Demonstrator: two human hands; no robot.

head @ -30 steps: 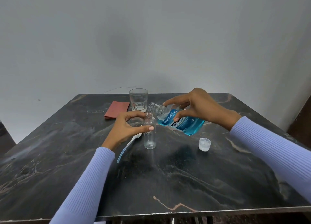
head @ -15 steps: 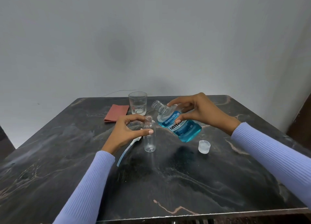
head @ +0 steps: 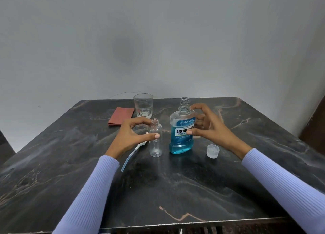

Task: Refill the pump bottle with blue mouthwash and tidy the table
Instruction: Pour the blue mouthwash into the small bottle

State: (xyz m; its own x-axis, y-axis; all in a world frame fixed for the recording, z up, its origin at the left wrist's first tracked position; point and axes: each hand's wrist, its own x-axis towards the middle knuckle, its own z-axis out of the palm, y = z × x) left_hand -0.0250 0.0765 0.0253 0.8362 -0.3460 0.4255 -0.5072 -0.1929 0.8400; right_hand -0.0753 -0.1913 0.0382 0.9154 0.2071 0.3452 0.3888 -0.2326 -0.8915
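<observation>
A small clear pump bottle (head: 155, 145) stands open-necked and looks empty at the table's centre. My left hand (head: 130, 137) holds it, thumb across its front and forefinger at its neck. Just right of it the uncapped mouthwash bottle (head: 182, 128), about two-thirds full of blue liquid, stands upright on the table. My right hand (head: 211, 131) curls round it, thumb on the label and forefinger at its shoulder. The pump head's pale blue tube (head: 130, 158) lies on the table under my left wrist. The bottle's clear cap (head: 213, 151) sits to the right.
A drinking glass (head: 143, 105) stands at the back with a folded red cloth (head: 121, 118) to its left. The dark marble table (head: 175, 189) ends close to me, and a grey wall rises behind it.
The mouthwash bottle has swung from tilted, mouth near the small bottle's neck, to upright and now stands on the table. My left hand has kept its hold on the small bottle.
</observation>
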